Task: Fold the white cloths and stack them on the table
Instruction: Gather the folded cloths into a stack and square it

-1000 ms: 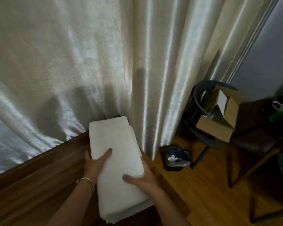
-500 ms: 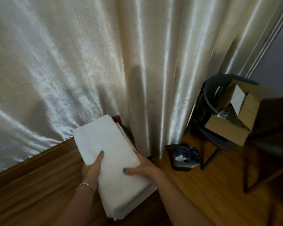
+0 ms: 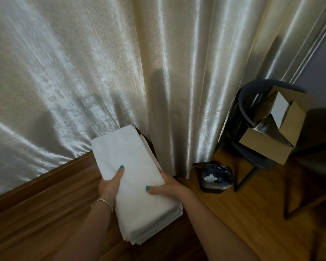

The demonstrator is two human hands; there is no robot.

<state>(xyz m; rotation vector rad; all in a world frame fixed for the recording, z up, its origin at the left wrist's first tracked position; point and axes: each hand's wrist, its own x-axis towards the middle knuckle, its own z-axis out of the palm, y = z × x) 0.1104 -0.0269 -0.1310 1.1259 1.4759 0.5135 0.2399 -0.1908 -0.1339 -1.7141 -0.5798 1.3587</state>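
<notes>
Stack of folded white cloths (image 3: 134,178): several layers, edges roughly aligned, lying lengthwise away from the viewer with its far end near the curtain; held between both hands over the far right corner of the desk (image 3: 45,213) (whether its underside touches the wood cannot be told).

Left hand (image 3: 109,187): gripping the stack's left edge, thumb with teal nail laid on the top cloth, fingers hidden underneath; thin bracelet (image 3: 102,202) at the wrist.

Right hand (image 3: 167,187): gripping the stack's right edge, thumb with teal nail pressed on top, fingers wrapped out of sight below.

Desk: dark brown wood grain, its back edge touching the curtain.

Curtain (image 3: 120,72): pale, glossy, heavily pleated, filling the upper frame and hanging to the floor (image 3: 243,223) (warm wooden boards, right of the desk).

Small dark bin (image 3: 216,177): on the floor just beside the curtain hem, some white scrap inside.

Dark chair (image 3: 248,102): right of the bin, curved backrest, carrying an open cardboard box (image 3: 267,146) with raised flaps.
</notes>
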